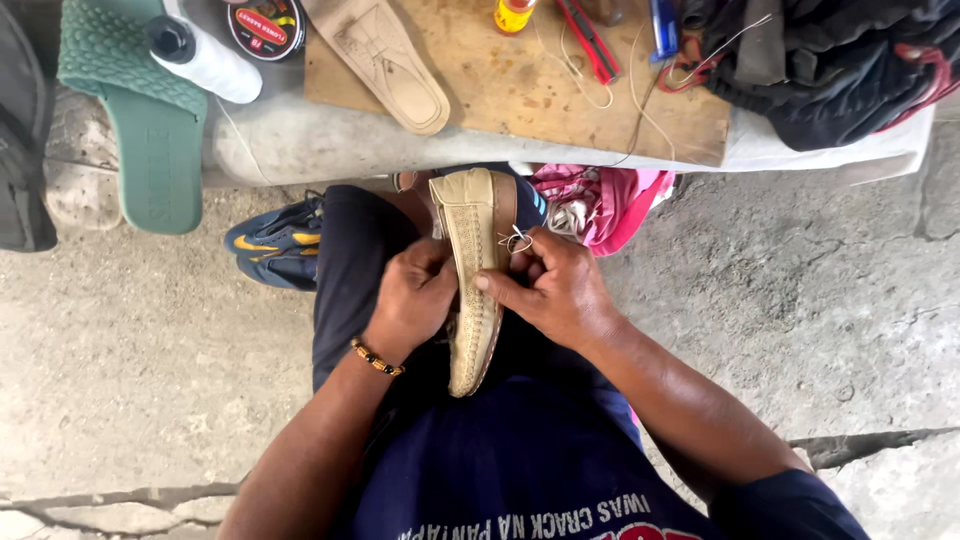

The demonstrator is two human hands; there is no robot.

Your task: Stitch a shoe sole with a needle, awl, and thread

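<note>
A beige shoe [470,230] lies sole-up on my lap, toe pointing away from me. My left hand [412,298] grips its left side, a beaded bracelet on the wrist. My right hand [555,290] presses on the right edge of the sole, thumb on the sole, with a loop of white thread [515,240] at the fingertips. A needle cannot be made out.
Ahead lies a wooden board [520,90] with a tan insole [392,62], a small yellow bottle [513,14], a red tool [590,40] and loose thread. A white bottle [205,58], round tin [266,26], green slipper [150,130], dark cloth [830,60], pink fabric [610,205] and a blue shoe [275,242] surround it.
</note>
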